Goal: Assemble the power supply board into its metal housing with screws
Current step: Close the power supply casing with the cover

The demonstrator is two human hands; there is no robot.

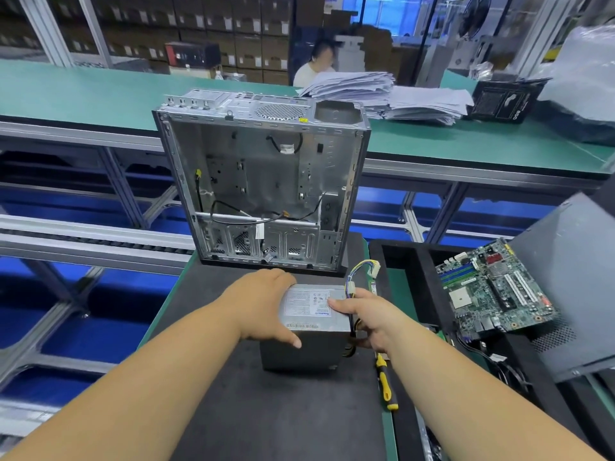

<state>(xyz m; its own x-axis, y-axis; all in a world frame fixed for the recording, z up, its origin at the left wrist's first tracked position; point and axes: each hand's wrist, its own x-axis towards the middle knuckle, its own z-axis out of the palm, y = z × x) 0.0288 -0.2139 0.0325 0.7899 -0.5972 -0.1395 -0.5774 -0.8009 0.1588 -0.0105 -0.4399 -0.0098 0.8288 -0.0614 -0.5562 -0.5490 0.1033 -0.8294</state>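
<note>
The grey metal power supply box [307,327] sits on the dark mat of the table [233,410], just in front of the open, upright silver computer case [263,184]. The left hand [266,307] grips the box's left edge; the right hand [369,322] holds its right edge over the cable bundle [361,271]. A yellow-handled screwdriver [386,382] lies at the mat's right edge, and a green motherboard [496,287] lies further right.

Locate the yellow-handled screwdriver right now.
Head view, lower right of centre: the screwdriver lies on the mat's right edge, just under the right hand, beside the power supply.
</note>
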